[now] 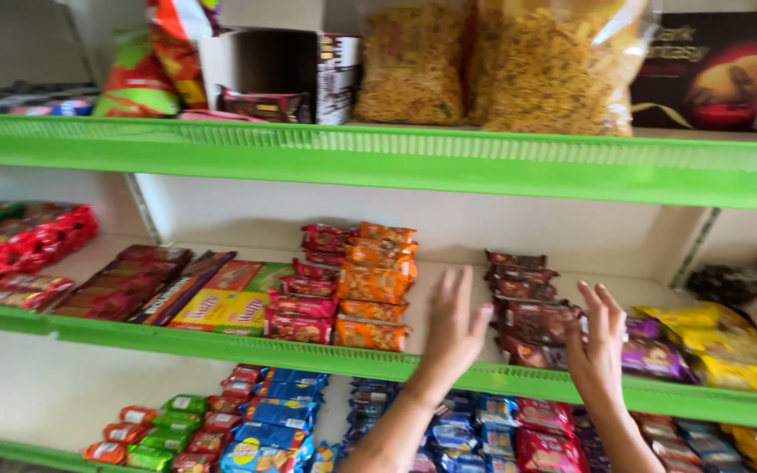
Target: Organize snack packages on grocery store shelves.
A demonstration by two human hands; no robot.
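My left hand [453,328] reaches up over the green middle shelf [221,346], fingers spread, holding nothing, above a bare patch between the orange snack packs [374,285] and the dark maroon packs [527,320]. My right hand [597,342] is also open with fingers apart, right beside the maroon packs and next to the purple packs [654,359]. It is hard to tell whether either hand touches a pack.
Red packs [304,307] and yellow boxes [221,308] lie left on the middle shelf; yellow packs [729,346] lie at right. The top shelf [484,162] holds clear bags of fried snacks [554,66] and a dark box [716,70]. Blue, green and orange packs [273,420] fill the lower shelf.
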